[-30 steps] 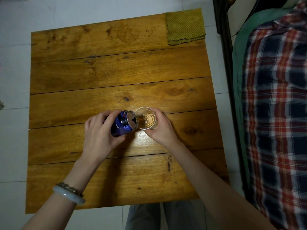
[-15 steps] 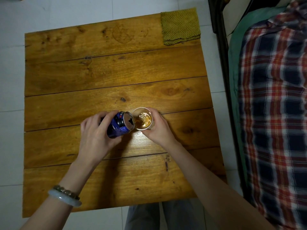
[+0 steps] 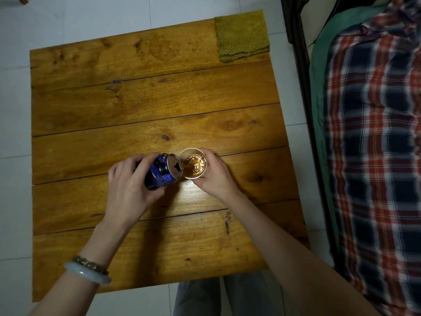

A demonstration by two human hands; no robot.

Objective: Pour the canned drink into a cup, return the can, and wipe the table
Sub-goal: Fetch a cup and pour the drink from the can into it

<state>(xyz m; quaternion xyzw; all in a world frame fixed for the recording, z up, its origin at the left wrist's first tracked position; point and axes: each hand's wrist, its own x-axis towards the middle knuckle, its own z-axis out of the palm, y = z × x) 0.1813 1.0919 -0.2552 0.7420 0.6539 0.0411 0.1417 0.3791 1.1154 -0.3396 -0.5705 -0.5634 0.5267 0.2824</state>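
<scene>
From the head camera, looking down on a wooden plank table (image 3: 159, 99), the left hand (image 3: 129, 185) is wrapped around a blue drink can (image 3: 160, 173), fingers and thumb curled about its body. The can is tipped sideways with its opened top against the rim of a clear plastic cup (image 3: 193, 163). Amber liquid sits in the cup. The right hand (image 3: 216, 176) curls round the cup's far and right side, steadying it on the table near the middle. A green-yellow cloth (image 3: 241, 35) lies folded at the far right corner, well apart from both hands. A pale bangle (image 3: 87, 272) circles the left wrist. A plaid blanket (image 3: 373, 144) covers the bed beside the table.
</scene>
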